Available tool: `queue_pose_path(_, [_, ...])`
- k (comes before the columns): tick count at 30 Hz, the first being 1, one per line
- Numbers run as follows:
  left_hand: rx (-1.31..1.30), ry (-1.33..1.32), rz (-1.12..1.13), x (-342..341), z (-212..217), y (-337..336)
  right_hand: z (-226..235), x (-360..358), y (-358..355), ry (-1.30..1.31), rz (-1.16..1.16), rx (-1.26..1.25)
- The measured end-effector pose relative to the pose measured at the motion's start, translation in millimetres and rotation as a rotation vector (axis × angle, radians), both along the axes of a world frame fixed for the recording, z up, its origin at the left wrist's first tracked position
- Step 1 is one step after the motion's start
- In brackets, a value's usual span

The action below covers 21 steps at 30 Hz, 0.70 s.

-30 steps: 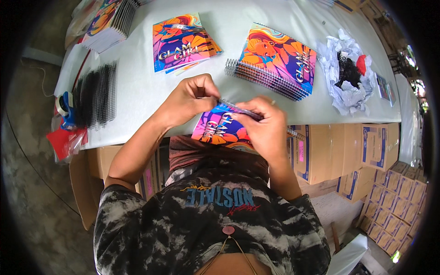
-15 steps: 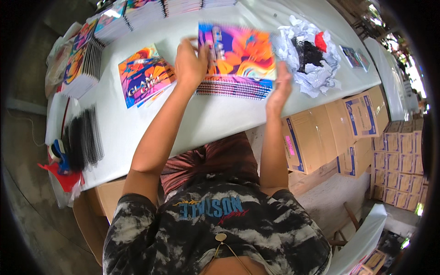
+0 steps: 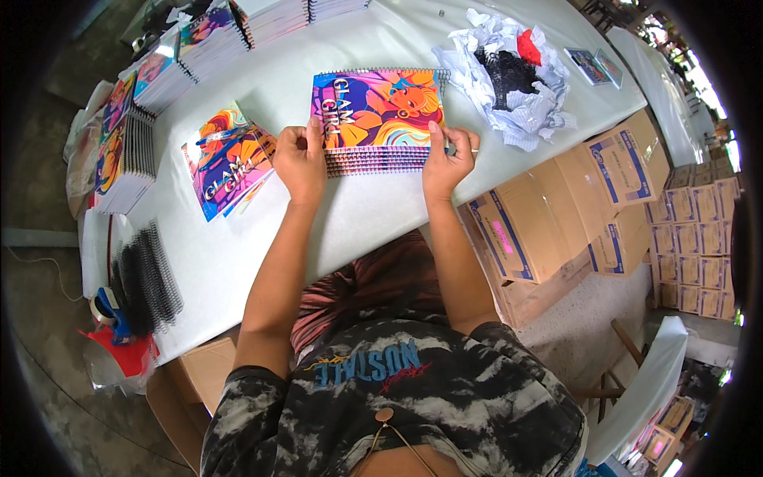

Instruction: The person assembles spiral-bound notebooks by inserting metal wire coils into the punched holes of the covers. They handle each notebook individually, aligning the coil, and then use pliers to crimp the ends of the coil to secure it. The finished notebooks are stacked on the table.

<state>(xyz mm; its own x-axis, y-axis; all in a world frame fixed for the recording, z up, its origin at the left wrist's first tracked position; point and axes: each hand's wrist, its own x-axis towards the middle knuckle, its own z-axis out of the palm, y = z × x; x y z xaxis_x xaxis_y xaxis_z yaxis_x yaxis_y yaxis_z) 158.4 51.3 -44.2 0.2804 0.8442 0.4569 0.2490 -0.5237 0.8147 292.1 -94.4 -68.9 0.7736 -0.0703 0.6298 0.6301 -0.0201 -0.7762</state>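
Observation:
A spiral-bound notebook (image 3: 381, 107) with a bright orange, purple and blue illustrated cover lies on top of a stack of similar notebooks (image 3: 373, 162), whose coil edges show along the near side. At its near left corner my left hand (image 3: 304, 165) is closed, thumb on the cover and fingers curled. My right hand (image 3: 450, 159) grips the near right corner the same way, thumb pressed on top. What the fingers do underneath is hidden. Left of my left hand lies a loose fanned pile of illustrated covers (image 3: 230, 163), with a slim blue object, perhaps a pen, on it.
Bound notebooks (image 3: 127, 155) stand stacked along the table's far left side. Black plastic coils (image 3: 147, 274) and a blue tape dispenser (image 3: 111, 316) lie at the left edge. Crumpled white paper (image 3: 548, 103) holds black scraps at right. Cardboard boxes (image 3: 540, 215) stand beyond the right edge.
The top notebook, blurred and tilted before, now rests level on the stack. Both hands have come down to its near corners and hold still. The view has shifted slightly.

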Motion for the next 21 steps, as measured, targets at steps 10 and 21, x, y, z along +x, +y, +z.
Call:
queue_pose_path(10, [0.36, 0.845, 0.091, -154.2, 20.1, 38.9, 15.1, -13.1, -9.5, -0.256, -0.099, -0.109])
queue_pose_path(21, [0.658, 0.501, 0.018, -188.0, 98.7, 41.0, 82.5, -130.2, 17.6, -0.43, 0.739, -0.349])
